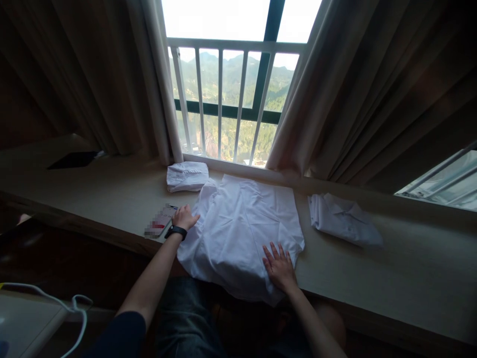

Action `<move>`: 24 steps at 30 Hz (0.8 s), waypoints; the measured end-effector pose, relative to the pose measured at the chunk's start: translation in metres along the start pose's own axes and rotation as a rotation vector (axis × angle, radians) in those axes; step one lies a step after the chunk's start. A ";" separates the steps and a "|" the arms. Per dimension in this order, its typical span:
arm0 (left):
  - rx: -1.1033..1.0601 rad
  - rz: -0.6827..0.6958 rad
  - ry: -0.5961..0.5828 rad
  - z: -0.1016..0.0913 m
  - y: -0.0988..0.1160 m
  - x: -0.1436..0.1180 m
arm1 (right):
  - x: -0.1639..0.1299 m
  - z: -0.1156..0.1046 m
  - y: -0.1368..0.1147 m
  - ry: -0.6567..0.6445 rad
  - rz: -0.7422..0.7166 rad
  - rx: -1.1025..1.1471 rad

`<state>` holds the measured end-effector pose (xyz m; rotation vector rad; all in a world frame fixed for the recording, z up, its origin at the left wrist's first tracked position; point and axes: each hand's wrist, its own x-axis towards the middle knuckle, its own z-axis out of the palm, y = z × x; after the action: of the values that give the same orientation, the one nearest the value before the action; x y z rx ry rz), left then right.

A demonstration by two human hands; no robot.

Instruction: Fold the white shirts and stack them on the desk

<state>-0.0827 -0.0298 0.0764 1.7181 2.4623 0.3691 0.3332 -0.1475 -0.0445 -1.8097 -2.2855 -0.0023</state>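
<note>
Both forearms reach forward from the lower edge of the view onto a long, pale tabletop [410, 278] below a barred window. The left hand [184, 217], with a dark watch at its wrist, sits at the left edge of a white shirt [238, 228] spread flat on the tabletop; its fingers are curled down onto the cloth, though whether they pinch the fabric or only press on it cannot be told. The right hand [278, 266] lies palm down on the shirt's lower right part, its fingers [274, 250] spread open and flat, pressing the cloth and gripping nothing. The shirt's near hem hangs over the tabletop's front edge. Just left of the left hand lies a small card-like object [160, 222], blurred. A folded white shirt [187, 176] rests near the window behind the left hand, and another folded white garment [345, 219] lies apart to the right.
</note>
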 end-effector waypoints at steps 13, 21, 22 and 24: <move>-0.090 0.042 0.038 -0.046 0.039 0.036 | 0.000 -0.005 0.000 -0.002 0.009 0.031; -0.158 0.499 0.114 -0.059 0.126 -0.072 | 0.028 -0.025 -0.045 0.155 0.219 0.781; -0.162 0.539 0.093 -0.051 0.136 -0.095 | 0.037 -0.028 -0.058 0.084 0.291 0.995; -0.154 0.612 0.025 -0.033 0.150 -0.138 | 0.055 -0.032 -0.084 -0.128 0.403 1.424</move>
<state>0.0941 -0.1140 0.1419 2.3664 1.8048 0.6137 0.2466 -0.1186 0.0079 -1.3032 -1.1633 1.3951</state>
